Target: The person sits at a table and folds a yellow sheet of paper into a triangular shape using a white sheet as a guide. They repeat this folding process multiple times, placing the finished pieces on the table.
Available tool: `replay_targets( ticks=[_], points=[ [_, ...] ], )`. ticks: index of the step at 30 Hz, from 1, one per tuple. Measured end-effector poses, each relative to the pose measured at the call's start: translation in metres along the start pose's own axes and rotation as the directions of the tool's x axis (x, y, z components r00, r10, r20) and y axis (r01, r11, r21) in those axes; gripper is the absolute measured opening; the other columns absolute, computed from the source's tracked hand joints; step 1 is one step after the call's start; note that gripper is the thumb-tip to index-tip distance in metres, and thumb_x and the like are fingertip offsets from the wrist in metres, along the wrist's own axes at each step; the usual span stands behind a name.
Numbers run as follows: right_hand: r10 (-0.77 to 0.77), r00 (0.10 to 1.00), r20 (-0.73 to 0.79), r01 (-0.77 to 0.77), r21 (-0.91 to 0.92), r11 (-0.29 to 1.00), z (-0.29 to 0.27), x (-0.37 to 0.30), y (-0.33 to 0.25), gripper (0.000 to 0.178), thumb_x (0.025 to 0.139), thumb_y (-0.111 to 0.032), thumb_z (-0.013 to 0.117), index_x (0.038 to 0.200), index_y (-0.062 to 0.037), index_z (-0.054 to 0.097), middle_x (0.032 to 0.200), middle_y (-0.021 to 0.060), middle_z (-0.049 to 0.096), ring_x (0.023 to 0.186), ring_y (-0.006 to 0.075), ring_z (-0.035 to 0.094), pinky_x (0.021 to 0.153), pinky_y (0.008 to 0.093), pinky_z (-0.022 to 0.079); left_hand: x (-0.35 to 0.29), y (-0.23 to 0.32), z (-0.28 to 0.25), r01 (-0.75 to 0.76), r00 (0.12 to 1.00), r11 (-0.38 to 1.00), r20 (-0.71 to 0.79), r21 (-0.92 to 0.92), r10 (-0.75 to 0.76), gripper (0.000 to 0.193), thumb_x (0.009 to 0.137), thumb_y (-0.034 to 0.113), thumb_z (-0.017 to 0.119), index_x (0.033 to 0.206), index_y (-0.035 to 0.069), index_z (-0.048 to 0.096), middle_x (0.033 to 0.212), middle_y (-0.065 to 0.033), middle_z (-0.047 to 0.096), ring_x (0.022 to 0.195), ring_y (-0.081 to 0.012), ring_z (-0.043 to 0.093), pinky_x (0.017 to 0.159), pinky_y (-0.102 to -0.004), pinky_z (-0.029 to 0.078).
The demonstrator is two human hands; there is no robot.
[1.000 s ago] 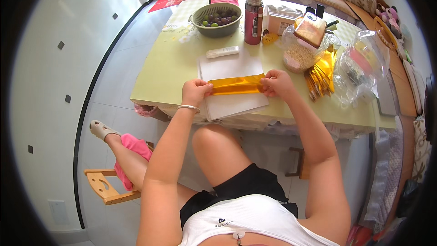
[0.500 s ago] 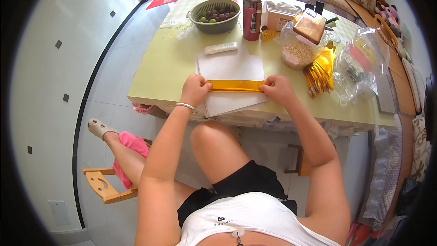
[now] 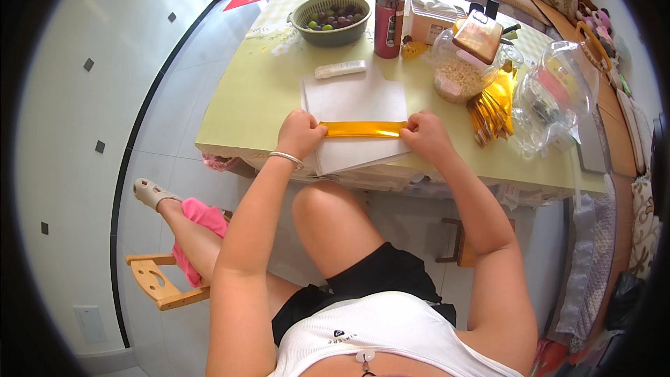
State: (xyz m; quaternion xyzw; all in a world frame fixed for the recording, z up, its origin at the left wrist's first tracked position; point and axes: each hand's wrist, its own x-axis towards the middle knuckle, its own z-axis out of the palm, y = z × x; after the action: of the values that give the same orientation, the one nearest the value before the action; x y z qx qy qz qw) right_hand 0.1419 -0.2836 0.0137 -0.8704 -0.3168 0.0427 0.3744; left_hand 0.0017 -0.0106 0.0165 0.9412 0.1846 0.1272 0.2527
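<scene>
A shiny gold foil strip (image 3: 364, 129) is stretched level between my two hands, over some white paper sheets (image 3: 356, 98) on the table. My left hand (image 3: 301, 132) pinches its left end; a light bangle circles that wrist. At the other end, my right hand (image 3: 424, 132) grips the strip between thumb and fingers. Beyond the strip, a white tube-like item (image 3: 340, 69) lies across the top of the paper. To the right of my right hand rests a fanned pile of gold foil pieces (image 3: 493, 108).
Along the table's far side stand a basket of grapes (image 3: 307, 29), a maroon thermos (image 3: 388, 24) and a tissue box (image 3: 429, 21). A clear jar of pale bits (image 3: 457, 78) and a clear plastic bag (image 3: 555, 98) are on the right. A wooden chair (image 3: 150, 283) is at lower left.
The gold strip has turned slightly between my fingers, so its face now looks smoother and brighter. Both hands keep their hold and have shifted very little.
</scene>
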Motion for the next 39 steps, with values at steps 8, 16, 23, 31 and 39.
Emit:
replay_targets(
  ticks=[8,16,23,31,39],
  points=[
    [-0.015,1.000,0.020,0.016,-0.080,0.997,0.000,0.001,-0.003,0.015,0.075,-0.015,0.071,0.073,-0.0008,0.066,0.088,0.0184,0.061,0.083,0.0349,0.062,0.077,0.0428,0.051,0.001,0.011,-0.002,-0.020,0.999,0.986,0.030,0.168,0.015,0.022,0.077,0.019,0.075,0.093,0.004,0.070,0.095,-0.0152,0.062,0.091,-0.0309,0.059,0.082,-0.0408,0.049],
    [-0.360,0.930,-0.082,0.288,-0.448,0.846,0.003,-0.004,-0.019,0.039,0.084,-0.016,0.066,0.120,-0.0016,0.061,0.121,0.0184,0.062,0.113,0.0332,0.058,0.098,0.0427,0.047,-0.008,0.030,0.002,-0.658,0.708,0.549,0.175,0.515,0.684,0.047,0.092,0.016,0.059,0.135,0.037,0.058,0.149,-0.0055,0.047,0.126,-0.0244,0.053,0.114,-0.0550,0.027],
    [-0.500,0.831,0.244,0.555,-0.291,0.780,0.042,-0.031,-0.028,0.069,0.096,-0.042,0.058,0.149,-0.0004,0.040,0.158,0.0156,0.036,0.149,0.0283,0.028,0.124,0.0413,0.019,-0.009,0.028,0.003,-0.634,0.742,0.550,0.228,0.543,0.630,0.044,0.095,0.020,0.054,0.134,0.039,0.059,0.154,-0.0046,0.043,0.136,-0.0240,0.046,0.118,-0.0579,0.021],
    [-0.431,0.845,0.318,0.526,-0.342,0.778,0.034,-0.038,-0.025,0.085,0.094,-0.056,0.055,0.154,-0.0009,0.030,0.162,0.0139,0.028,0.151,0.0283,0.021,0.124,0.0428,0.016,-0.016,0.005,-0.020,-0.455,0.850,0.622,0.101,0.637,0.517,0.051,0.089,0.019,0.061,0.139,0.017,0.057,0.152,-0.0187,0.044,0.145,-0.0320,0.036,0.121,-0.0536,0.018],
    [-0.460,0.847,0.266,0.530,-0.361,0.767,0.035,-0.039,-0.020,0.083,0.094,-0.055,0.056,0.150,0.0030,0.036,0.158,0.0192,0.033,0.149,0.0313,0.028,0.122,0.0432,0.021,-0.053,0.043,0.030,-0.439,0.897,0.844,0.207,0.307,0.391,0.097,0.091,0.064,0.054,0.152,-0.007,0.028,0.160,-0.0249,0.025,0.150,-0.0379,0.021,0.123,-0.0472,0.016]
  ],
)
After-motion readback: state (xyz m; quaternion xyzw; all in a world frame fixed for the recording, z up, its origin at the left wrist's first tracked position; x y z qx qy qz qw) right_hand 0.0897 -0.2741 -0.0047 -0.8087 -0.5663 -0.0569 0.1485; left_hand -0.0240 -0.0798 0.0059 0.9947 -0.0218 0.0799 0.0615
